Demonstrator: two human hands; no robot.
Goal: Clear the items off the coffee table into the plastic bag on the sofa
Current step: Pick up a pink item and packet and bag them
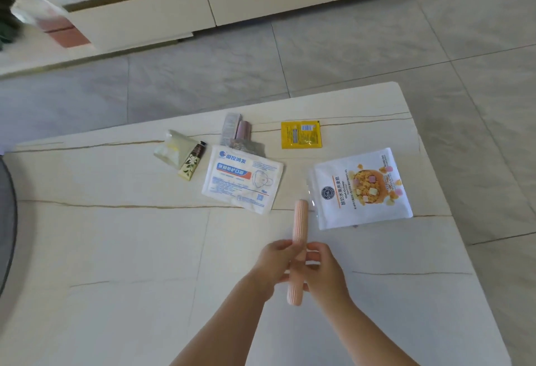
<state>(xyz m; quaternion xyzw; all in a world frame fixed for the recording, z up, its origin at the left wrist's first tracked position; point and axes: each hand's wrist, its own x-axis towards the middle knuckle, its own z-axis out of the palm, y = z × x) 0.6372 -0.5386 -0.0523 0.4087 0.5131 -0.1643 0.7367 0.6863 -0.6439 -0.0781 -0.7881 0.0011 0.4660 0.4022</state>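
A ribbed pink tube [298, 238] is held above the near part of the coffee table [116, 249], roughly upright in the view, its far end pointing toward the other items. It is gripped at mid-length by both hands: the left hand [271, 264] is curled round it from the left, the right hand [322, 267] from the right, fingers wrapped on the tube. Both ends of the tube stick out of the grip.

Further out on the table, lying flat:
- a white cereal pouch [362, 188], just right of the tube's far end;
- a white mask packet [243, 180] with blue and red print, left of the tube's far end;
- a yellow sachet [301, 135], beyond the pouch, apart from it;
- a pinkish box [236, 130] and crumpled wrapper, partly tucked under the mask packet's far edge;
- a small hand-cream tube [193, 164] with a dark cap, lying over a pale packet [171, 148], left of the mask packet.

Grey tiled floor [348, 46] is seen past the table, and a cream low cabinet [203, 2] beyond it. A dark grey curved edge [7, 220] is seen at the far left; what it belongs to cannot be told.
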